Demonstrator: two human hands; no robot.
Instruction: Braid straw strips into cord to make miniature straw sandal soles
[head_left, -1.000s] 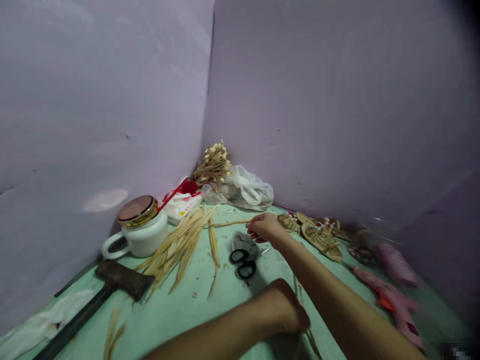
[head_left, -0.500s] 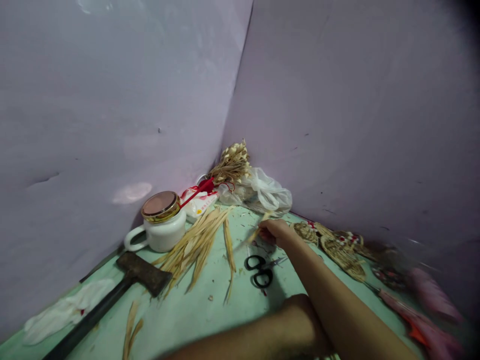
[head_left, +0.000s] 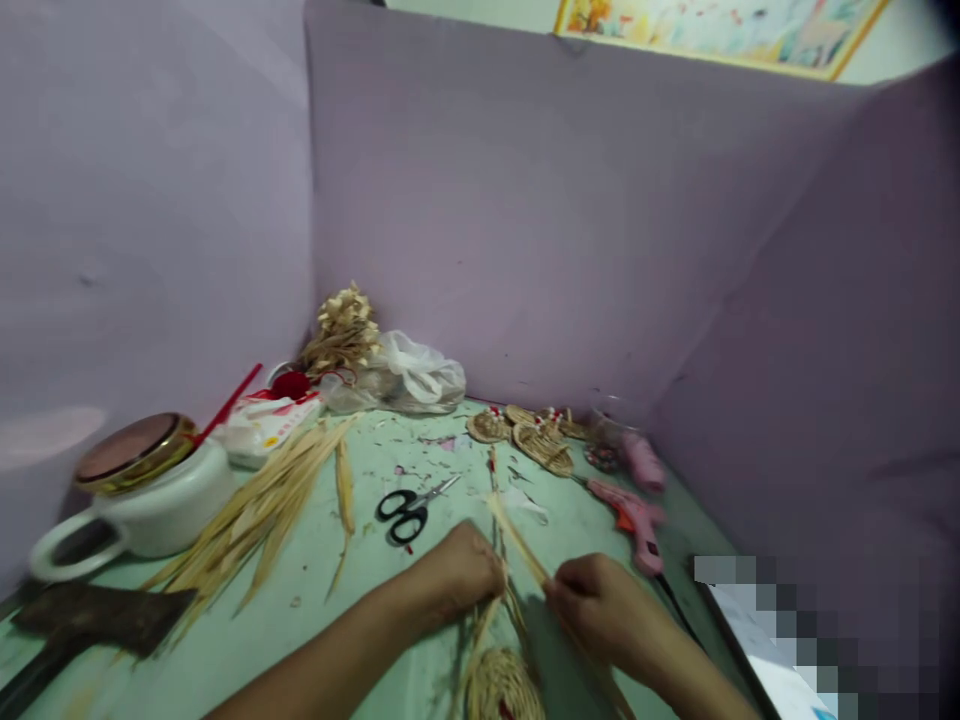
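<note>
Low in the view lies a coiled, woven straw piece [head_left: 504, 685] with loose strands running away from it. My left hand [head_left: 465, 570] is closed around those strands just beyond the coil. To its right, my right hand [head_left: 604, 605] pinches a long pale husk strip [head_left: 521, 535], which slants up and left past my left hand's fingers. Black-handled scissors [head_left: 405, 515] lie half open beyond my left hand. A pile of dry husk strips [head_left: 277, 500] spreads farther left, with a single strip apart from it.
A hatchet [head_left: 97, 620] and a lidded white mug [head_left: 165, 500] stand at left. Behind are a tissue pack [head_left: 262, 425], a plastic bag [head_left: 420, 375] and a dried bundle [head_left: 345, 325]. Woven straw slippers [head_left: 540, 445] and a pink glue gun [head_left: 634, 515] lie right, below purple walls.
The view has swung right. My right hand has come back from its reach beyond the scissors with a husk strip, now beside my left hand. The woven piece has come into sight.
</note>
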